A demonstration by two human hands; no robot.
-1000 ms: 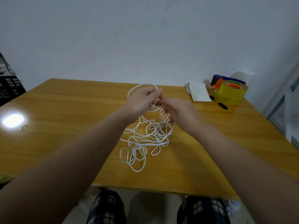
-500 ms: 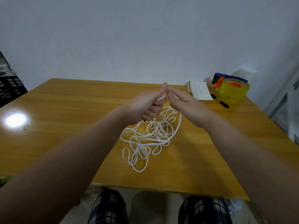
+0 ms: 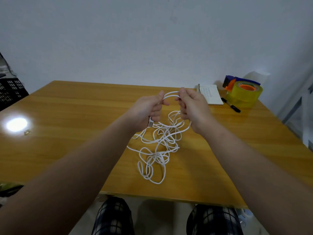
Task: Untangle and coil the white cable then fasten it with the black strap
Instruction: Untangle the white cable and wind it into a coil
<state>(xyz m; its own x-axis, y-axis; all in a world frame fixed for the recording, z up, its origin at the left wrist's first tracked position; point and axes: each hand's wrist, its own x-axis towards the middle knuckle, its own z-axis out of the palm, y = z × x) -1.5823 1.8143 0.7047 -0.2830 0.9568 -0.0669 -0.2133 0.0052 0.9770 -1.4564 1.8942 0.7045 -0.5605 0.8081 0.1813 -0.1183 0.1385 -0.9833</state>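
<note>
The white cable [image 3: 157, 150] lies in a loose tangle on the wooden table [image 3: 67, 133], its upper strands lifted off the surface. My left hand [image 3: 149, 111] grips one end of it, and a USB plug [image 3: 150, 123] pokes out below the fist. My right hand [image 3: 191, 107] pinches the cable a short way along. Between the two hands a short double arc of cable [image 3: 171, 95] stretches above the table. The black strap is not visible.
At the far right corner stand a yellow tape roll in a blue and orange dispenser [image 3: 243, 94], a small white notepad [image 3: 210, 95] and a black marker [image 3: 232, 106]. A black crate [image 3: 10, 92] sits off the table's left. My legs show under the near edge.
My hands have drawn apart from a fingertip pinch, pulling a short arc of cable between them. The USB plug now shows under my left fist, and more of the tangle is lifted.
</note>
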